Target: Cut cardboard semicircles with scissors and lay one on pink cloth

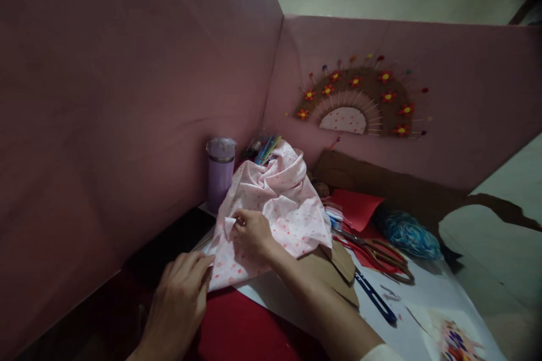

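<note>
A pale pink cloth with red dots [292, 220] lies rumpled across the table, heaped at the back and flatter towards me. My right hand [253, 232] is on its left part, finger and thumb pinched on a small pale fold of the cloth. At the near left edge of the cloth, my left hand [182, 287] has its fingers bent together with the fingertips on the fabric. Cut pieces of brown cardboard [332, 271] lie partly under the cloth, beside my right forearm.
A lilac tumbler [220, 175] stands behind the cloth by the pink partition [148, 96]. To the right lie scissors [381, 254], a dark blue cutter [376, 298], red sheets [355, 207] and blue yarn [412, 234]. A flowered cardboard arch [355, 76] hangs on the back panel.
</note>
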Demonstrator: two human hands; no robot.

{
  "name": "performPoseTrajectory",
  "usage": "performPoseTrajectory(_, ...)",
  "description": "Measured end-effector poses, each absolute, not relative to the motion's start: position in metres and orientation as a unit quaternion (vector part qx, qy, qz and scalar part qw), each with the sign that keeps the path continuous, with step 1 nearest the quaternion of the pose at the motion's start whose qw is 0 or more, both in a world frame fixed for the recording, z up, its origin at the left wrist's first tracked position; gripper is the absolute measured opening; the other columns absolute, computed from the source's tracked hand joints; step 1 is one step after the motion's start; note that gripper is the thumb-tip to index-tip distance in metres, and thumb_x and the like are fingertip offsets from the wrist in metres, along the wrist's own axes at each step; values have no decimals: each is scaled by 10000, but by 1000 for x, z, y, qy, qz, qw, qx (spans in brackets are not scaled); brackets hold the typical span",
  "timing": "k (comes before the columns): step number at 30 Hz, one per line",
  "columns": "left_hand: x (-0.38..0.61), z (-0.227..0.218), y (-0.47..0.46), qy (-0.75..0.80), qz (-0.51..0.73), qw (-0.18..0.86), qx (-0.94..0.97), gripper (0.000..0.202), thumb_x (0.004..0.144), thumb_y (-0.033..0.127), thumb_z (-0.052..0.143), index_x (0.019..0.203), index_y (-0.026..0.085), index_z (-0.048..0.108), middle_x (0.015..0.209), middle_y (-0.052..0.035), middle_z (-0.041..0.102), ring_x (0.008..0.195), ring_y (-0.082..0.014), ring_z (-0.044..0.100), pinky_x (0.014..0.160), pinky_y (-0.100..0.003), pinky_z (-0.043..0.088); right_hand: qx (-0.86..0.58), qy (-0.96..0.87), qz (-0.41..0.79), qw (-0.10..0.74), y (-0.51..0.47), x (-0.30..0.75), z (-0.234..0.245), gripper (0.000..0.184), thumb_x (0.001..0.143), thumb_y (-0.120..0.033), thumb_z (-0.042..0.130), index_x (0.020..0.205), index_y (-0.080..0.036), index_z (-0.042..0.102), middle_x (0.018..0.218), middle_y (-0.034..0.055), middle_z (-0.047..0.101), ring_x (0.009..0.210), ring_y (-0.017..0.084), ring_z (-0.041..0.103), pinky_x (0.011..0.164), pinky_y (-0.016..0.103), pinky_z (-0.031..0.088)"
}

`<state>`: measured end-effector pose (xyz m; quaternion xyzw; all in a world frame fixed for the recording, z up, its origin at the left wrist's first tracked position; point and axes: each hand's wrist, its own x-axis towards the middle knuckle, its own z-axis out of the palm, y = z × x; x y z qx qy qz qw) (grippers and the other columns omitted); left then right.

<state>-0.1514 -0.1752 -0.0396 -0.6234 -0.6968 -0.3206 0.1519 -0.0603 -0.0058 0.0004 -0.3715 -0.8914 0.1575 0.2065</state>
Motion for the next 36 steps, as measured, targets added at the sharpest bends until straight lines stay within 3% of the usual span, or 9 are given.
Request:
performPoseTrajectory(4, -147, -37, -177, -606, -355, 166, -693, 248, 873, 124, 486, 1080, 198, 602, 1113, -95, 636, 1028, -241, 562, 836, -379, 463, -367, -893, 158, 208, -7, -67, -4, 195, 811, -188, 548, 855, -264, 722, 777, -9, 735, 734, 144, 647, 590, 213, 359)
performPoseTrajectory(12, -132, -43, -181, -649, -259, 137, -702, 209, 891, 170, 473, 779, 199, 647, 800, -63, 632, 702, -213, 550, 621, -352, 435, -369, -892, 133, 226, -10, -77, -11, 190, 841, -241, 528, 832, -234, 717, 887, 54, 717, 785, 181, 636, 664, 262, 387)
performPoseTrajectory(19, -131, -37, -177, -661, -248, 101, -701, 230, 890, 193, 486, 687, 195, 594, 706, -49, 600, 657, -217, 521, 595, -359, 410, -370, -881, 175, 238, 3, -94, -9, 184, 845, -248, 557, 843, -213, 738, 838, 54, 739, 763, 176, 660, 659, 246, 421)
performPoseTrajectory(22, -145, -31, -173, -675, -269, 70, -684, 236, 900, 147, 437, 749, 194, 613, 795, -59, 635, 750, -213, 556, 682, -361, 452, -365, -872, 196, 259, 8, -91, -7, 250, 859, -163, 512, 1021, -176, 702, 948, 68, 730, 840, 162, 662, 725, 231, 449)
performPoseTrajectory(26, -166, -24, -168, -671, -277, 74, -684, 373, 818, -5, 412, 1009, 210, 650, 1137, -77, 656, 1045, -235, 543, 846, -381, 460, -359, -866, 203, 282, 5, -67, -2, 421, 798, -28, 484, 1187, -130, 605, 1085, 104, 667, 943, 162, 628, 804, 244, 454)
performPoseTrajectory(28, -170, -20, -168, -685, -246, 83, -681, 434, 754, -55, 405, 952, 216, 679, 1106, -75, 682, 1053, -263, 545, 839, -416, 465, -344, -872, 206, 280, -4, -50, -1, 382, 786, -33, 505, 1122, -157, 639, 1025, 77, 672, 892, 160, 624, 778, 248, 456)
performPoseTrajectory(30, -171, -16, -168, -700, -218, 98, -673, 427, 722, -67, 397, 829, 213, 702, 1015, -85, 711, 1022, -292, 561, 804, -442, 474, -313, -887, 212, 264, -17, -34, -2, 243, 771, -94, 586, 967, -190, 696, 879, 33, 678, 801, 155, 613, 726, 238, 451)
performPoseTrajectory(32, -169, -14, -168, -709, -206, 122, -663, 382, 727, -43, 418, 766, 202, 708, 985, -102, 717, 1010, -316, 567, 792, -457, 480, -262, -913, 194, 246, -31, -21, -6, 136, 781, -167, 620, 877, -206, 708, 856, 32, 651, 815, 166, 586, 720, 248, 437)
performPoseTrajectory(36, -165, -16, -168, -689, -228, 137, -675, 399, 737, -31, 437, 915, 194, 715, 1169, -95, 672, 1084, -293, 557, 848, -436, 480, -181, -952, 132, 210, -52, -5, -14, 198, 717, -115, 634, 876, -223, 682, 1005, 43, 617, 905, 194, 534, 766, 279, 417)
